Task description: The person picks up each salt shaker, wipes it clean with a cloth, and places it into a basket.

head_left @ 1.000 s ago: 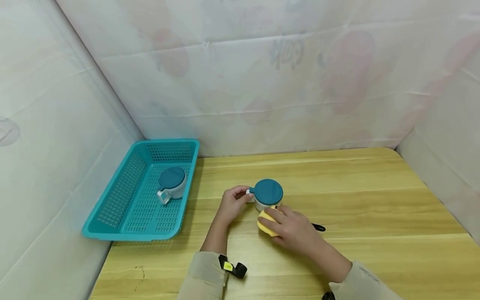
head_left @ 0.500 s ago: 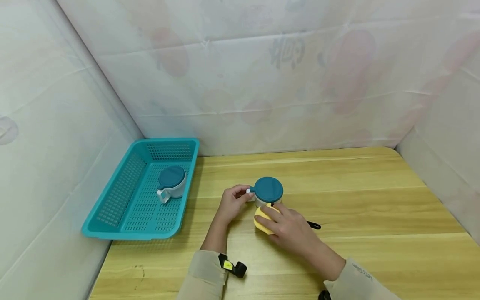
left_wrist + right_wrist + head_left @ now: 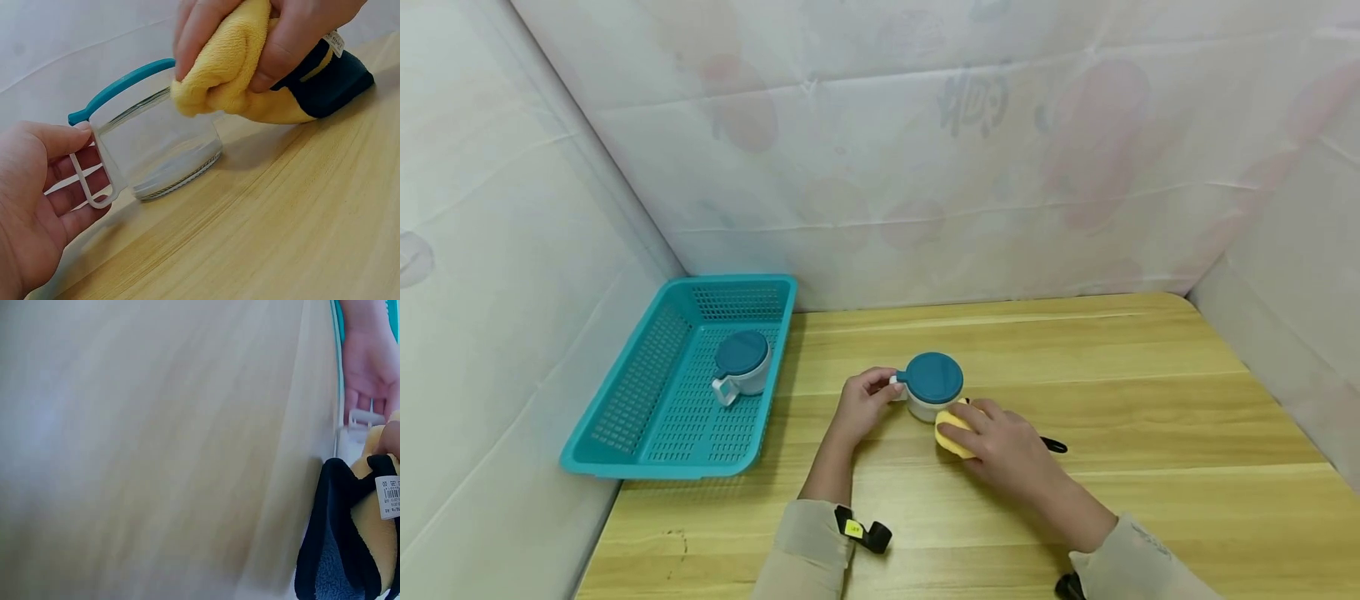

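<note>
A clear glass jar (image 3: 165, 140) with a flat teal lid (image 3: 933, 377) and a white loop handle stands upright on the wooden table. My left hand (image 3: 859, 408) pinches the handle between thumb and fingers. Bunched in my right hand (image 3: 1006, 443) is a yellow towelling cloth (image 3: 231, 65), its fingers pressed into the folds. The cloth is at the jar's right front side, near the rim; whether it touches the glass I cannot tell. A dark part of the cloth (image 3: 334, 544) with a white tag hangs down toward the tabletop.
A teal perforated basket (image 3: 647, 476) stands at the left of the table. Inside it sits a similar lidded jar (image 3: 742, 354), handle toward the front. A black loop (image 3: 1054, 445) shows beyond my right hand. Pale fabric walls (image 3: 925, 167) enclose the table's back and sides.
The right hand with the cloth went slightly left along the jar's front, then back right to its right side. My left hand keeps its hold on the handle, and the jar stays in place.
</note>
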{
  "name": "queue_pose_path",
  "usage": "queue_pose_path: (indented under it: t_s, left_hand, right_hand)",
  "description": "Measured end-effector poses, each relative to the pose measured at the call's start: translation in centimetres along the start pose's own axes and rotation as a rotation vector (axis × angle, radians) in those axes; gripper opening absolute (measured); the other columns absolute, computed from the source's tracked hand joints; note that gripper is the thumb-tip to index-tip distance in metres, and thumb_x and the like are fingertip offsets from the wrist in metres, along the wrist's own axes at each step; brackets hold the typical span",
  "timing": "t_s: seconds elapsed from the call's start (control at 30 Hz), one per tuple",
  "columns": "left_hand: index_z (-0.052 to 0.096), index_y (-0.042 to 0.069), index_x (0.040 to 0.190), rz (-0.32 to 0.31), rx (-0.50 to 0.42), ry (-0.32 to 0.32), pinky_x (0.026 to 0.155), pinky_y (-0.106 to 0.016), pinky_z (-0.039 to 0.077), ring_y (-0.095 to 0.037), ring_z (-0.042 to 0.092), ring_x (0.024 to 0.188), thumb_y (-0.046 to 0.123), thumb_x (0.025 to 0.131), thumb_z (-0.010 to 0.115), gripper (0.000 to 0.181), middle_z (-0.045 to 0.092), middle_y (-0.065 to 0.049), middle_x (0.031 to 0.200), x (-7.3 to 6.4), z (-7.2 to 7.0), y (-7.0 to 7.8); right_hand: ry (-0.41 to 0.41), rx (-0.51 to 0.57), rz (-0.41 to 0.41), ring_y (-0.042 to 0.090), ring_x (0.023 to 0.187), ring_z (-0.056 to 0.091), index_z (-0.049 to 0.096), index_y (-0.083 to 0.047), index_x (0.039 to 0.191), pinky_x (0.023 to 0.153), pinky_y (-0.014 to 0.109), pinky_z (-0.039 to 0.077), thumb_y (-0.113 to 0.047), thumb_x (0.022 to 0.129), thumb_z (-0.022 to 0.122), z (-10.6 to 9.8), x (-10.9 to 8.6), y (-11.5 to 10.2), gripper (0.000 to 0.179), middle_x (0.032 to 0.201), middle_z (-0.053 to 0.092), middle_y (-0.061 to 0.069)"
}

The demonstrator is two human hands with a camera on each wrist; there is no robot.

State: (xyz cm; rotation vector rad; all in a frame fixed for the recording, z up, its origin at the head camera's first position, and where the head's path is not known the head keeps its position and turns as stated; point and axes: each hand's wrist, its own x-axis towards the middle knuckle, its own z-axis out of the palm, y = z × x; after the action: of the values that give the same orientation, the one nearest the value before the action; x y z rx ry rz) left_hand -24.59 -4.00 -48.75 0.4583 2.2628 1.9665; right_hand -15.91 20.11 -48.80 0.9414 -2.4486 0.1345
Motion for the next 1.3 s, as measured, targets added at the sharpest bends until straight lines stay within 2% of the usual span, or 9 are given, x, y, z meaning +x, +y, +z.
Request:
queue_pose_path:
  t_s: [0.13,0.3,0.5,0.63,0.8,1.03,1.3]
  left_hand:
    - [0.069,-0.005,0.112,-0.008,-0.018,-0.002,0.075,-0.019,0.052,-0.007,0.059,0.088,0.007,0.092,0.068,0.023,0.069,-0.02,0.108,0.0,0.0,0.0]
    - [0.069,-0.005,0.113,-0.003,-0.02,-0.002,0.076,-0.019,0.052,-0.007,0.059,0.089,0.007,0.093,0.067,0.024,0.069,-0.019,0.108,0.0,-0.1,0.0]
    - [0.069,-0.005,0.113,-0.009,-0.029,-0.006,0.078,-0.018,0.052,-0.006,0.059,0.09,0.006,0.092,0.068,0.024,0.069,-0.019,0.109,0.0,0.0,0.0]
    - [0.07,-0.005,0.112,-0.008,-0.027,-0.011,0.078,-0.019,0.052,-0.007,0.059,0.089,0.007,0.093,0.067,0.023,0.068,-0.017,0.107,0.0,0.1,0.1]
    - [0.07,-0.004,0.112,-0.007,-0.027,-0.01,0.077,-0.019,0.052,-0.008,0.059,0.089,0.007,0.093,0.067,0.022,0.069,-0.016,0.106,0.0,0.1,0.2]
    - [0.069,-0.006,0.111,0.003,-0.034,-0.016,0.077,-0.019,0.053,-0.007,0.06,0.088,0.005,0.093,0.067,0.022,0.068,-0.02,0.106,0.0,0.1,0.3]
    - [0.069,-0.006,0.111,-0.004,-0.027,-0.017,0.078,-0.023,0.054,-0.007,0.06,0.088,0.005,0.092,0.067,0.021,0.068,-0.02,0.105,0.0,0.0,0.2]
  right_hand:
    - [-0.012,0.005,0.099,0.028,0.104,0.062,0.07,-0.024,0.119,0.068,0.041,0.059,-0.03,0.069,0.089,-0.1,-0.7,0.9,0.053,0.123,0.064,0.008]
    - [0.007,-0.011,0.226,0.032,0.104,0.061,0.07,-0.022,0.12,0.06,0.043,0.058,-0.027,0.069,0.088,-0.1,-1.2,2.0,0.054,0.122,0.063,0.01]
    - [0.037,0.024,0.358,0.033,0.097,0.062,0.069,-0.018,0.119,0.048,0.04,0.053,-0.023,0.072,0.084,0.2,-0.6,2.3,0.049,0.118,0.063,0.011]
    - [0.05,0.035,0.425,0.032,0.095,0.063,0.07,-0.018,0.12,0.047,0.04,0.052,-0.033,0.077,0.08,0.5,-0.1,2.2,0.046,0.116,0.064,0.01]
    - [0.09,-0.009,0.397,0.032,0.092,0.064,0.071,-0.016,0.117,0.046,0.04,0.053,-0.041,0.075,0.081,0.7,0.2,2.1,0.05,0.115,0.067,0.01]
    - [0.082,-0.056,0.322,0.03,0.093,0.066,0.073,-0.014,0.116,0.043,0.036,0.051,-0.035,0.079,0.079,0.8,0.0,2.5,0.043,0.121,0.069,0.009]
    - [0.106,-0.082,0.289,0.031,0.088,0.067,0.073,-0.01,0.114,0.042,0.036,0.051,-0.029,0.078,0.08,0.7,0.3,3.0,0.042,0.117,0.07,0.012]
